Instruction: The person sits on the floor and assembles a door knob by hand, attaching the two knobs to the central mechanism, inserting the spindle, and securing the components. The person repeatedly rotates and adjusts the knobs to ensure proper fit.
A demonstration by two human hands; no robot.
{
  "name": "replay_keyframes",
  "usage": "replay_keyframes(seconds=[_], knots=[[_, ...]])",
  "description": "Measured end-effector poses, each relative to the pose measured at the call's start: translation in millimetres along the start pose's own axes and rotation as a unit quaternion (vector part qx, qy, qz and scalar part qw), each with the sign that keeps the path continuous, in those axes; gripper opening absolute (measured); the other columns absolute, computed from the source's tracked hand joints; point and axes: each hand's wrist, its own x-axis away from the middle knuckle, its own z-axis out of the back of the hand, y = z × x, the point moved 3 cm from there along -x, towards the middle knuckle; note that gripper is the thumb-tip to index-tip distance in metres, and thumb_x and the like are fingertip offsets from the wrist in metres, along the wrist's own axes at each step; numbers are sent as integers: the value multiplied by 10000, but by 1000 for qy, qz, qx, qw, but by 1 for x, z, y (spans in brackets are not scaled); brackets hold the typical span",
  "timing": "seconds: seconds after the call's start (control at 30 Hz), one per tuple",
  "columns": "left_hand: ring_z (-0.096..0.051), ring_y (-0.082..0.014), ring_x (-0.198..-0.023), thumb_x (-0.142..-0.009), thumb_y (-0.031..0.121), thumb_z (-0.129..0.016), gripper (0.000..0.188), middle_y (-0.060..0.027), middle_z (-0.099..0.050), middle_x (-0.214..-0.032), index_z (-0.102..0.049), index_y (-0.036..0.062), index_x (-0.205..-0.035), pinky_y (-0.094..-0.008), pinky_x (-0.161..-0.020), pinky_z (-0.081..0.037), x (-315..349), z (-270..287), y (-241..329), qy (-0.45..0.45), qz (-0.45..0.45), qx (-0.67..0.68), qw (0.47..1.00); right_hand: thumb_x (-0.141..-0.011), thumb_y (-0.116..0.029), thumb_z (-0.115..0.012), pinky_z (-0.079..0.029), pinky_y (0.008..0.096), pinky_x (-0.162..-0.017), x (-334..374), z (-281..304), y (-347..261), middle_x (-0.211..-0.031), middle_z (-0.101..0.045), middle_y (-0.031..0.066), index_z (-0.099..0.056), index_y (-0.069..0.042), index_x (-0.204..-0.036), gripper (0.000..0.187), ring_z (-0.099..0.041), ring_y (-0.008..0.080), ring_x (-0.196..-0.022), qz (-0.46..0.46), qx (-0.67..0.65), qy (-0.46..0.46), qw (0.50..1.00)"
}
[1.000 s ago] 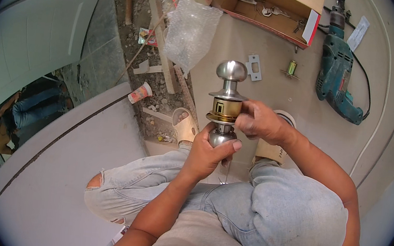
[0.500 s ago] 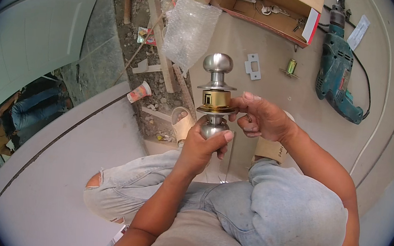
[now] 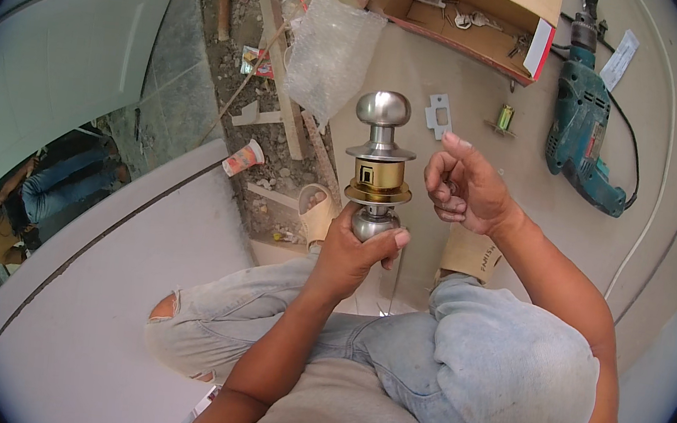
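My left hand (image 3: 347,256) is wrapped round the lower knob of a door knob set (image 3: 378,174), which stands upright in front of my knees. The set has brushed silver knobs at both ends, a brass-coloured body between them and round flanges. My right hand (image 3: 474,189) is raised just right of the set, apart from it. Its fingers are curled in, with one pointing up; a small glint shows among them, too small to name. Beyond that hand lie a flat metal strike plate (image 3: 439,116) and a door latch (image 3: 505,117) on the floor.
An open cardboard box (image 3: 457,45) with keys and small metal parts is at the top. A teal power drill (image 3: 579,114) with its cable lies at the right. Bubble wrap (image 3: 331,56), wood scraps (image 3: 282,80) and a paper cup (image 3: 244,158) lie at the left.
My right hand has drawn away from the knob set's lower flange, to the right and up. My left hand still grips the lower knob, nearly in place.
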Motion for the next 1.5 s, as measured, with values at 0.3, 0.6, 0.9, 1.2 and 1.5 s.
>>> replay_keyframes(seconds=[0.3,0.6,0.9,1.2,1.5], knots=[[-603,-94,-681,-828,102,-825,483,-26,-631,-869,-518,17,-1190,-253,-589,-514,0,2,-1,17,10,-45,999,-968,-663,-471,-285,230,-421,1,1,0,-684,-471,-28,-637,-26,-1133,679,-336,72,-483,3,-4,-25,1000],[-621,-95,-720,-822,96,-827,491,-36,-654,-900,-530,24,-1206,-254,-617,-525,-2,4,-6,7,-9,-36,999,-995,-626,-452,-281,238,-417,1,-11,4,-633,-451,-21,-641,-51,-1013,606,-327,67,-465,-6,7,6,1000],[-627,-98,-791,-808,113,-838,540,-24,-643,-925,-527,35,-1244,-253,-670,-533,-1,4,-6,13,-9,-53,998,-1011,-601,-434,-279,246,-414,7,-32,-7,-568,-434,-16,-636,-57,-893,592,-315,85,-436,-32,-12,10,999],[-628,-108,-757,-810,125,-842,513,-38,-645,-925,-534,17,-1206,-268,-655,-541,-2,4,-5,12,-8,-68,998,-985,-652,-440,-280,253,-403,5,-15,-5,-529,-426,10,-630,-18,-1043,664,-306,84,-426,-18,21,11,1000],[-619,-122,-683,-866,112,-784,410,-62,-646,-902,-529,7,-1169,-264,-573,-511,-2,4,-13,-29,31,69,997,-973,-667,-442,-304,238,-396,0,3,1,-549,-475,22,-589,24,-1186,737,-321,88,-424,-8,22,-2,1000]])
